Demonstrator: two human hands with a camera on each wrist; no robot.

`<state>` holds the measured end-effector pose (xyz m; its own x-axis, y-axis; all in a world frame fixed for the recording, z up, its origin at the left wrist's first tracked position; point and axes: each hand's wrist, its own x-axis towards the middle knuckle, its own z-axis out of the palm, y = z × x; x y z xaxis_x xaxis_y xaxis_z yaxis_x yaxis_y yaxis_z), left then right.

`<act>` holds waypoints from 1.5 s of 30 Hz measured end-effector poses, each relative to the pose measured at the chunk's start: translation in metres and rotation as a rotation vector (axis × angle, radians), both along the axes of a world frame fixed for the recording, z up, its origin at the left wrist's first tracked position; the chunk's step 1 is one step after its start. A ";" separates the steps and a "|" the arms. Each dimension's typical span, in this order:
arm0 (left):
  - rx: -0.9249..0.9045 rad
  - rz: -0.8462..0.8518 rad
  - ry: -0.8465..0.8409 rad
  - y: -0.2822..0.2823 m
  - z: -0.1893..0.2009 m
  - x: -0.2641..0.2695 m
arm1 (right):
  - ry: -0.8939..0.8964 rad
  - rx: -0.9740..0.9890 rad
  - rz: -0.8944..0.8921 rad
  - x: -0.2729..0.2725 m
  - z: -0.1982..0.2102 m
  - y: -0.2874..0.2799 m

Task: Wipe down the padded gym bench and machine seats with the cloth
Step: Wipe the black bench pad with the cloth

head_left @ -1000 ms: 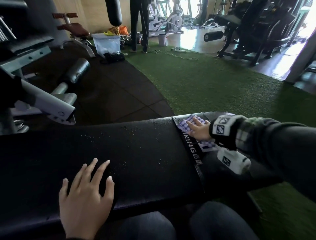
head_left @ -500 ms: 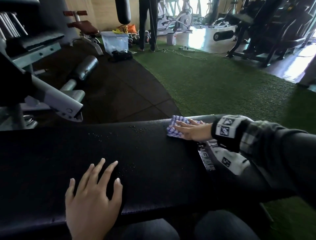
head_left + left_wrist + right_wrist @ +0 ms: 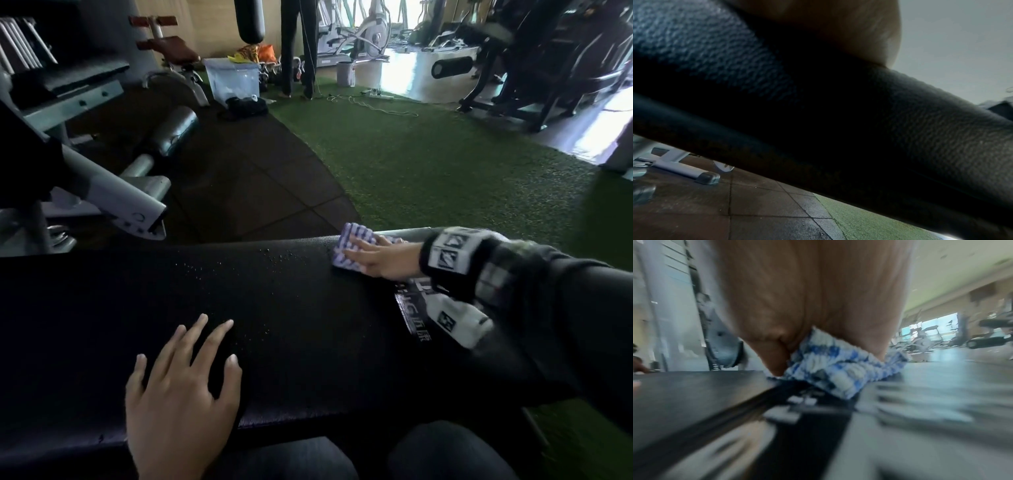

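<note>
A long black padded bench [image 3: 281,308] runs across the head view, with water droplets scattered over its middle. My right hand [image 3: 373,258] lies flat on a blue-and-white checked cloth [image 3: 346,246] at the bench's far edge, fingers straight and pressing it down. In the right wrist view the cloth [image 3: 840,368] bunches under my palm [image 3: 807,296] on the pad. My left hand [image 3: 185,394] rests flat on the near side of the bench with fingers spread and holds nothing. The left wrist view shows the pad's grained edge [image 3: 900,116] close up.
A grey machine arm [image 3: 113,198] with roller pads [image 3: 171,133] stands left, beyond the bench. Dark rubber tiles [image 3: 246,192] meet green turf [image 3: 428,164]. Far back are a clear bin [image 3: 234,80], a person's legs [image 3: 296,51] and more machines [image 3: 548,58].
My right hand has slid the cloth leftward along the bench's far edge, off the white lettered strip and onto the black pad. My left hand has stayed put.
</note>
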<state>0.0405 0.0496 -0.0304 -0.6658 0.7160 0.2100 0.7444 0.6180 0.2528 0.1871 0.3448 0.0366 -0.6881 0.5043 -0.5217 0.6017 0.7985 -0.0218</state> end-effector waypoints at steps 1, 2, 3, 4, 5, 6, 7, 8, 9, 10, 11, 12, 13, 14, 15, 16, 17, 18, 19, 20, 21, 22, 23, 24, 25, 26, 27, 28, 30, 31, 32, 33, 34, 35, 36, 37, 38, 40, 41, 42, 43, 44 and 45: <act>0.004 -0.002 0.001 0.000 0.000 0.000 | -0.026 -0.011 0.026 0.014 0.001 -0.003; 0.005 -0.001 0.001 0.000 0.000 0.000 | -0.038 -0.028 0.021 0.028 0.004 -0.005; 0.003 0.000 -0.001 0.000 0.000 0.000 | -0.038 -0.044 -0.008 0.040 0.007 -0.004; -0.001 0.001 -0.004 0.000 0.001 0.000 | -0.037 -0.045 -0.055 0.049 0.011 -0.003; -0.001 0.002 -0.006 0.000 0.001 0.000 | -0.038 -0.025 -0.104 0.055 0.014 0.000; 0.001 0.004 -0.007 0.001 0.001 0.000 | -0.043 0.005 -0.138 0.056 0.017 0.004; 0.001 0.005 -0.007 0.001 0.002 0.000 | -0.033 0.036 -0.163 0.053 0.016 0.010; -0.002 0.006 -0.009 0.001 0.002 0.000 | -0.021 0.063 -0.171 0.046 0.014 0.015; -0.007 0.006 -0.010 0.000 0.002 0.000 | -0.006 0.082 -0.166 0.037 0.013 0.016; -0.012 0.008 -0.012 0.000 0.003 0.000 | 0.003 0.088 -0.151 0.027 0.012 0.016; -0.017 0.009 -0.013 -0.001 0.003 0.000 | 0.008 0.075 -0.128 0.018 0.011 0.012; -0.024 0.009 -0.013 -0.001 0.003 0.000 | 0.003 0.060 -0.081 0.010 0.012 0.005; -0.030 0.009 -0.011 -0.001 0.003 0.000 | -0.008 0.048 -0.025 0.004 0.013 -0.007; -0.033 0.008 -0.009 -0.001 0.003 -0.001 | -0.019 0.036 0.043 0.001 0.013 -0.019; -0.035 0.006 -0.007 -0.001 0.003 -0.001 | -0.029 0.018 0.125 0.001 0.012 -0.032; -0.035 0.003 -0.007 -0.001 0.003 -0.001 | -0.043 0.001 0.207 0.005 0.010 -0.044; -0.034 0.001 -0.009 -0.002 0.003 -0.002 | -0.061 -0.007 0.280 0.013 0.006 -0.052; -0.033 0.000 -0.010 -0.002 0.003 -0.002 | -0.069 -0.019 0.329 0.024 0.002 -0.055; -0.032 -0.001 -0.010 -0.002 0.002 -0.002 | -0.064 -0.052 0.330 0.038 0.001 -0.056; -0.031 -0.001 -0.009 -0.001 0.002 -0.002 | -0.060 -0.092 0.297 0.052 0.002 -0.052; -0.030 -0.003 -0.009 -0.001 0.002 -0.002 | -0.063 -0.116 0.258 0.063 0.005 -0.046; -0.030 -0.004 -0.008 -0.001 0.002 -0.002 | -0.074 -0.116 0.215 0.072 0.008 -0.039; -0.031 -0.006 -0.006 -0.001 0.002 -0.002 | -0.083 -0.094 0.175 0.077 0.010 -0.031; -0.032 -0.008 -0.005 -0.001 0.002 -0.002 | -0.090 -0.054 0.140 0.077 0.012 -0.024; -0.031 -0.008 -0.004 -0.001 0.002 -0.002 | -0.098 -0.013 0.104 0.073 0.012 -0.016; -0.030 -0.008 -0.004 -0.001 0.003 -0.002 | -0.099 0.018 0.063 0.065 0.012 -0.011; -0.029 -0.008 -0.004 -0.001 0.003 -0.002 | -0.091 0.038 0.028 0.055 0.011 -0.010; -0.026 -0.008 -0.003 -0.001 0.003 -0.001 | -0.080 0.052 0.013 0.044 0.011 -0.012; -0.019 -0.009 -0.002 -0.001 0.003 -0.001 | -0.054 0.059 0.051 0.022 0.012 -0.026; -0.018 -0.010 -0.001 -0.001 0.003 -0.001 | -0.049 0.051 0.096 0.015 0.012 -0.035; -0.017 -0.010 -0.001 -0.001 0.002 -0.002 | -0.053 0.035 0.154 0.010 0.010 -0.045; -0.016 -0.010 -0.003 -0.001 0.002 -0.002 | -0.059 0.020 0.224 0.010 0.008 -0.054; -0.016 -0.009 -0.005 -0.001 0.002 -0.002 | -0.064 0.014 0.295 0.015 0.004 -0.062; -0.018 -0.007 -0.007 -0.001 0.002 -0.002 | -0.064 0.002 0.355 0.024 0.001 -0.065; -0.022 -0.006 -0.007 -0.001 0.002 -0.002 | -0.058 -0.032 0.380 0.037 -0.001 -0.065; -0.027 -0.005 -0.006 -0.001 0.002 -0.002 | -0.052 -0.078 0.369 0.049 0.000 -0.063; -0.032 -0.006 -0.005 0.000 0.002 -0.002 | -0.051 -0.113 0.336 0.061 0.001 -0.057; -0.040 -0.007 -0.005 0.000 0.003 -0.002 | -0.056 -0.120 0.248 0.074 0.006 -0.043; -0.038 -0.007 -0.005 0.000 0.003 -0.002 | -0.055 -0.098 0.209 0.074 0.008 -0.037; -0.034 -0.006 -0.004 0.000 0.003 -0.002 | -0.055 -0.068 0.174 0.070 0.010 -0.032; -0.029 -0.006 -0.004 0.000 0.003 -0.001 | -0.060 -0.032 0.146 0.063 0.011 -0.030; -0.024 -0.007 -0.003 -0.001 0.003 -0.001 | -0.061 0.003 0.126 0.053 0.012 -0.030; -0.021 -0.009 -0.003 -0.001 0.003 -0.001 | -0.056 0.023 0.114 0.043 0.013 -0.033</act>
<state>0.0396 0.0487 -0.0273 -0.6600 0.7261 0.1930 0.7492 0.6165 0.2422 0.2305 0.3119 0.0491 -0.7119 0.4366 -0.5500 0.5066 0.8617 0.0283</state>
